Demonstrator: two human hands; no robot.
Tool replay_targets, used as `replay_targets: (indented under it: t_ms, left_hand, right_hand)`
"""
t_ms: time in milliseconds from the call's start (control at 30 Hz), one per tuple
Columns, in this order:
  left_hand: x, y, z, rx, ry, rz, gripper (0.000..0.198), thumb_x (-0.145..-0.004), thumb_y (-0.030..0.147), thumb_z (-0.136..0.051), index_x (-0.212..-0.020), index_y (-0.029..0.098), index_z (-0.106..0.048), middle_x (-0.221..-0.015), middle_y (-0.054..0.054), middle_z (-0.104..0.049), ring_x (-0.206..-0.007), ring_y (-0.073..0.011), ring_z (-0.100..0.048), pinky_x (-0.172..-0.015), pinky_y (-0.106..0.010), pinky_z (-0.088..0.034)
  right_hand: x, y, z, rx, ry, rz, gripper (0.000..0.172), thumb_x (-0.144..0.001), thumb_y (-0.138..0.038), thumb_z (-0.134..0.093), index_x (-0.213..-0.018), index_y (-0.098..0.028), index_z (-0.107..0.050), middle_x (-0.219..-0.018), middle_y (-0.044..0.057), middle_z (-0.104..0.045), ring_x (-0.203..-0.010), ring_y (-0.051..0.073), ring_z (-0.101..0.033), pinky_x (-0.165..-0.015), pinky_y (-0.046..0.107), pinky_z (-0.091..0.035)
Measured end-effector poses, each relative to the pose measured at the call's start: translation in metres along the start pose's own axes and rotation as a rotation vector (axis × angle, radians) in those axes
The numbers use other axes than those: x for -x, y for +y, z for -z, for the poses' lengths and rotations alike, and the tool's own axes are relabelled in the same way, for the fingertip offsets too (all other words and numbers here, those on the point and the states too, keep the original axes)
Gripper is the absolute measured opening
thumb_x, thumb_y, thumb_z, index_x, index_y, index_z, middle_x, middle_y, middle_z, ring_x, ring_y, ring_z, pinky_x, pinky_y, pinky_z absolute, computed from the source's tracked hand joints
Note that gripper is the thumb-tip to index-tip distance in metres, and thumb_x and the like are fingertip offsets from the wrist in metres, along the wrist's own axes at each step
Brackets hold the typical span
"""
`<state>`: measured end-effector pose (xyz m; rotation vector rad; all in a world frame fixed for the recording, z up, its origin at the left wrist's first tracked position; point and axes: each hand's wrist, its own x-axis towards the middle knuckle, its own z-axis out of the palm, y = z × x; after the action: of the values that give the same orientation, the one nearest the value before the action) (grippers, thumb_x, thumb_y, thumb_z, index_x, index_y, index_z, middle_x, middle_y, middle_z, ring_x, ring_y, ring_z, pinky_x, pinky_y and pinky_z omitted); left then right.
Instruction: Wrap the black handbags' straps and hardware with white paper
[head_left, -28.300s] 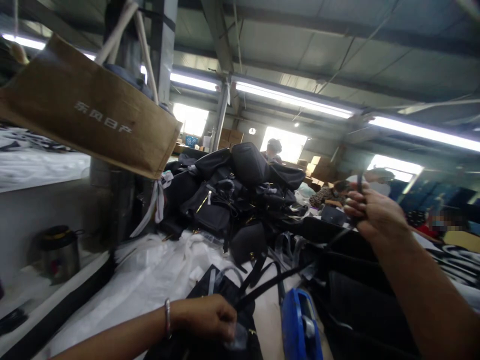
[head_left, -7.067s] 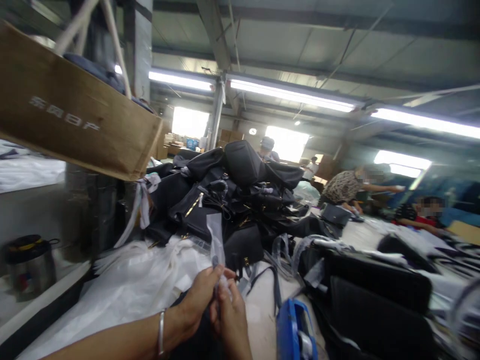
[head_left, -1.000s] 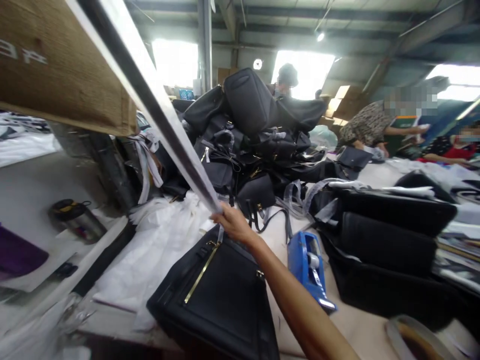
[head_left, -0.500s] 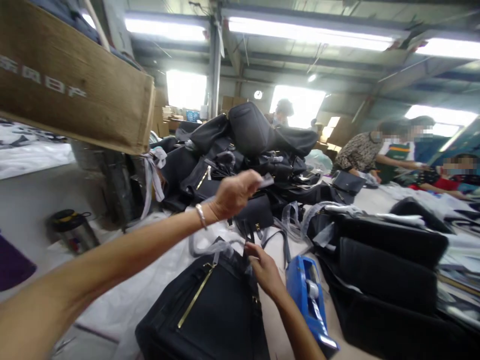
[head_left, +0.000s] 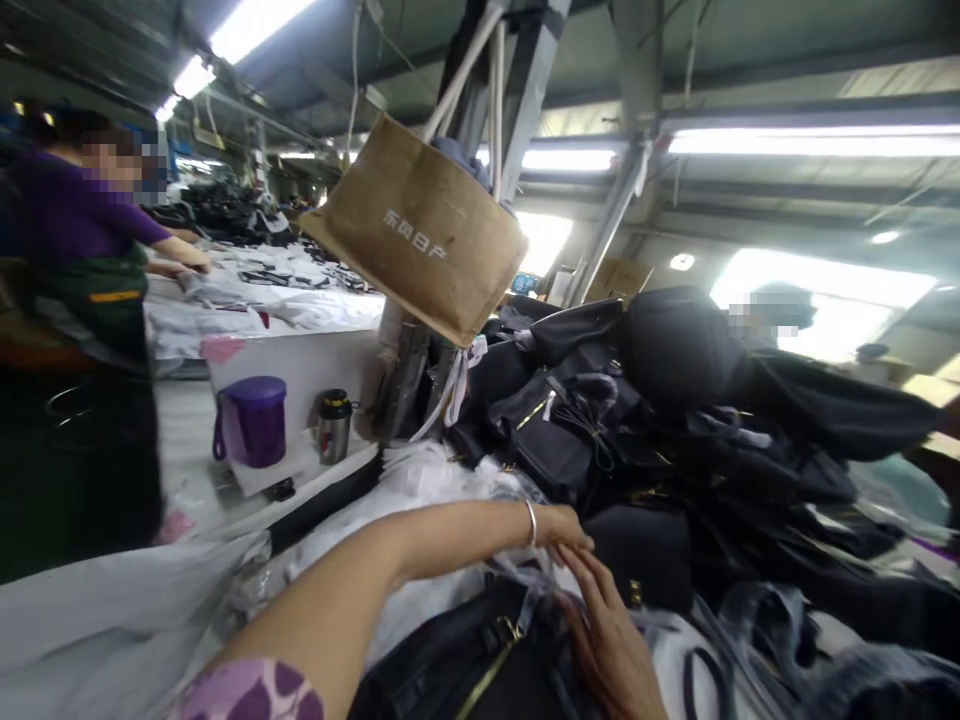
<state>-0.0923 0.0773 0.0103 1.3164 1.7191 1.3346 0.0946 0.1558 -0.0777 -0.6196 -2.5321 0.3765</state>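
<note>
A black bag [head_left: 427, 665] with a gold zipper lies in front of me at the bottom, clear plastic wrapped about its top handle [head_left: 534, 582]. My left hand [head_left: 562, 526], with a silver bangle at the wrist, is closed just above the bag's top right side; whatever its fingers hold is hidden. Touching it from below is my right hand [head_left: 611, 630], fingers together and thumb underneath, gripping the bag's upper edge by the straps. The exact part in this grip is blurred.
A heap of black bags [head_left: 675, 350] rises ahead and to the right. A brown tote [head_left: 427, 230] hangs from a post. A purple container [head_left: 255, 420] and a steel flask [head_left: 334, 430] stand at left. Beyond, a person [head_left: 82, 230] works at a table.
My view has swung left. My left hand, earlier raised with a small clear strip in its fingers, has come down to meet my right hand at the bag's top.
</note>
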Motion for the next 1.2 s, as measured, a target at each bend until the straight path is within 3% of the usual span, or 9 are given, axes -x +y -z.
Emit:
replay_targets:
  t_ms: [133, 267, 333, 433, 533, 633, 833, 1033, 1200]
  left_hand:
    - [0.015, -0.037, 0.049, -0.11, 0.049, 0.054, 0.033, -0.091, 0.043, -0.056, -0.111, 0.017, -0.06, -0.112, -0.007, -0.063, -0.095, -0.0206, -0.061, -0.084, -0.041, -0.052]
    - [0.051, -0.072, 0.096, -0.249, 0.047, 0.106, 0.031, -0.081, 0.05, -0.063, -0.076, 0.019, -0.063, -0.077, -0.004, -0.064, -0.078, -0.0229, -0.061, -0.079, -0.039, -0.046]
    - [0.085, -0.091, 0.106, -0.305, 0.029, 0.127, 0.029, -0.069, 0.047, -0.071, -0.061, 0.023, -0.058, -0.063, -0.003, -0.058, -0.071, -0.0264, -0.059, -0.075, -0.04, -0.043]
    - [0.137, -0.118, 0.103, -0.343, 0.019, 0.137, 0.029, -0.054, 0.039, -0.081, -0.07, 0.026, -0.06, -0.08, -0.006, -0.064, -0.079, -0.0308, -0.058, -0.075, -0.041, -0.041]
    - [0.159, -0.138, 0.094, -0.339, 0.039, 0.168, 0.023, -0.057, 0.033, -0.076, -0.071, 0.025, -0.059, -0.084, -0.006, -0.063, -0.085, -0.031, -0.056, -0.079, -0.042, -0.039]
    - [0.149, -0.149, 0.097, -0.274, 0.035, 0.237, 0.023, -0.062, 0.035, -0.072, -0.057, 0.024, -0.053, -0.062, -0.001, -0.054, -0.073, -0.0254, -0.054, -0.073, -0.039, -0.039]
    - [0.126, -0.143, 0.137, 0.021, -0.069, 0.315, 0.034, -0.066, 0.051, -0.065, -0.061, 0.019, -0.055, -0.05, 0.003, -0.048, -0.048, -0.013, -0.043, -0.05, -0.027, -0.034]
    - [0.125, -0.104, 0.158, 0.229, -0.056, 0.21, 0.028, -0.079, 0.045, -0.05, -0.067, 0.019, -0.047, -0.057, 0.006, -0.042, -0.048, -0.0087, -0.036, -0.047, -0.022, -0.03]
    - [0.126, -0.059, 0.136, 0.222, -0.194, 0.088, 0.022, -0.081, 0.037, -0.055, -0.07, 0.018, -0.052, -0.054, 0.005, -0.045, -0.048, -0.0084, -0.037, -0.047, -0.022, -0.028]
  right_hand:
    - [-0.008, 0.049, -0.017, -0.06, -0.198, -0.227, 0.044, -0.091, -0.046, -0.039, -0.116, -0.023, -0.067, -0.121, 0.01, -0.068, -0.116, 0.027, -0.061, -0.102, 0.043, -0.045]
    - [0.003, 0.087, -0.026, -0.069, -0.189, -0.397, 0.046, -0.085, -0.053, -0.04, -0.099, -0.022, -0.072, -0.102, 0.011, -0.075, -0.099, 0.032, -0.07, -0.085, 0.043, -0.054]
    - [0.005, 0.092, -0.025, -0.058, -0.158, -0.435, 0.043, -0.081, -0.054, -0.043, -0.093, -0.023, -0.07, -0.096, 0.01, -0.077, -0.092, 0.032, -0.072, -0.078, 0.041, -0.056]
    - [0.005, 0.085, -0.018, -0.019, -0.094, -0.457, 0.04, -0.079, -0.052, -0.044, -0.093, -0.024, -0.069, -0.094, 0.011, -0.076, -0.087, 0.032, -0.072, -0.075, 0.04, -0.054]
    - [0.0, 0.061, -0.003, 0.051, 0.021, -0.44, 0.048, -0.081, -0.052, -0.041, -0.109, -0.019, -0.065, -0.113, 0.015, -0.07, -0.101, 0.033, -0.067, -0.086, 0.044, -0.051]
    - [-0.004, 0.026, 0.021, 0.104, 0.118, -0.413, 0.051, -0.085, -0.053, -0.04, -0.117, -0.021, -0.061, -0.118, 0.013, -0.068, -0.105, 0.033, -0.066, -0.088, 0.044, -0.05]
    - [-0.001, -0.025, 0.057, 0.254, 0.186, -0.326, 0.049, -0.087, -0.057, -0.037, -0.116, -0.026, -0.061, -0.117, 0.009, -0.069, -0.1, 0.033, -0.067, -0.081, 0.044, -0.052]
    - [-0.015, -0.101, 0.044, -0.131, 0.065, -0.227, 0.036, -0.089, -0.049, -0.048, -0.116, -0.028, -0.059, -0.104, 0.005, -0.072, -0.088, 0.023, -0.07, -0.075, 0.032, -0.054]
    - [-0.042, -0.178, 0.01, -0.149, -0.145, 0.122, 0.066, -0.085, -0.013, -0.051, -0.147, -0.023, -0.029, -0.119, 0.009, -0.062, -0.089, 0.016, -0.064, -0.082, 0.029, -0.05]
